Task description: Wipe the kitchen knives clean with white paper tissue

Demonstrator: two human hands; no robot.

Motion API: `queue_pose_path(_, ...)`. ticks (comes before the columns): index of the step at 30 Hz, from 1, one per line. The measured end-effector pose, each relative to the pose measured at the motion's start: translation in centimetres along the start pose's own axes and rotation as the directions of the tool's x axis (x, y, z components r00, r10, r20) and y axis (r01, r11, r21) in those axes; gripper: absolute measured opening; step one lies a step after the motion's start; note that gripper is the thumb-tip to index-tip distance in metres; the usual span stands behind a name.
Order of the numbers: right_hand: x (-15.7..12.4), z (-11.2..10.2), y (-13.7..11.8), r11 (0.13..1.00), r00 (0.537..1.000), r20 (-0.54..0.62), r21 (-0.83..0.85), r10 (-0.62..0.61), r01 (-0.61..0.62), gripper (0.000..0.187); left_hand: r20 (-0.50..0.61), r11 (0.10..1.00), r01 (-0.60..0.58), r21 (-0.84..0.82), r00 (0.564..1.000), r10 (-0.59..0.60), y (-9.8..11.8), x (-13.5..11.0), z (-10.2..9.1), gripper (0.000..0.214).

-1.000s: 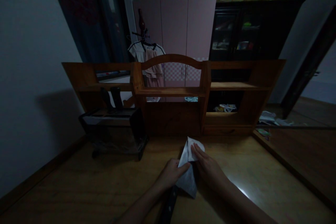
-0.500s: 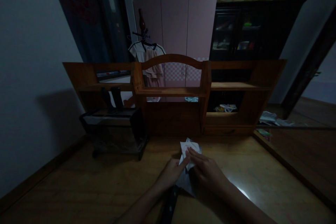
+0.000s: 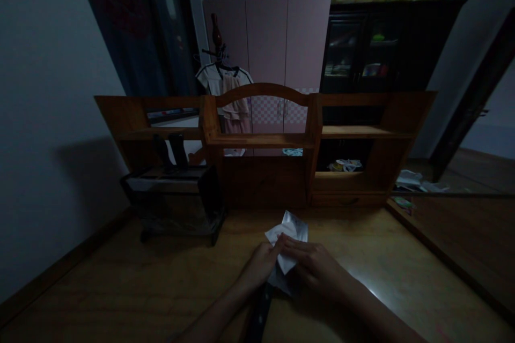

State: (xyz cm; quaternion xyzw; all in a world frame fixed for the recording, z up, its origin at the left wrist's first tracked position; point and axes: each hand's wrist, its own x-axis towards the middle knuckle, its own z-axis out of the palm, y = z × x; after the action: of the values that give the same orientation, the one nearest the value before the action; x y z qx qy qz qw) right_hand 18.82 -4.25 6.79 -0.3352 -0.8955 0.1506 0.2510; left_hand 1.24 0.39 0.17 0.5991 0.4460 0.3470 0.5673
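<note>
A kitchen knife with a broad shiny blade and a black riveted handle points away from me, low over the wooden desk. White tissue is wrapped over part of the blade. My left hand is closed at the blade's left side, its thumb pressing the tissue. From the right, my right hand is closed too, its fingers laid together over the tissue. The fingers under the blade are hidden. Neither hand is on the handle, which reaches toward the bottom edge of the view.
On the left of the desk stands a dark knife block with two black handles sticking up. A wooden shelf unit runs along the back. A wall borders the left side.
The tissue and both sets of fingers have shifted slightly left across the blade and toward me. More of the blade's far end now shows.
</note>
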Motion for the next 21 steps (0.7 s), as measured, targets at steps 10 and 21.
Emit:
queue_pose_path(10,-0.2,-0.6,-0.8,0.981,0.998,-0.03,0.19,0.051,-0.045,0.056,0.033,0.995,-0.079,-0.06,0.996,0.081,0.3,-0.3,0.1,0.066)
queue_pose_path(21,-0.7,-1.8,1.6,0.818,0.979,0.06,0.541,0.193,-0.194,0.031,0.014,0.998,0.047,0.051,0.999,-0.048,0.8,-0.3,-0.4,0.075)
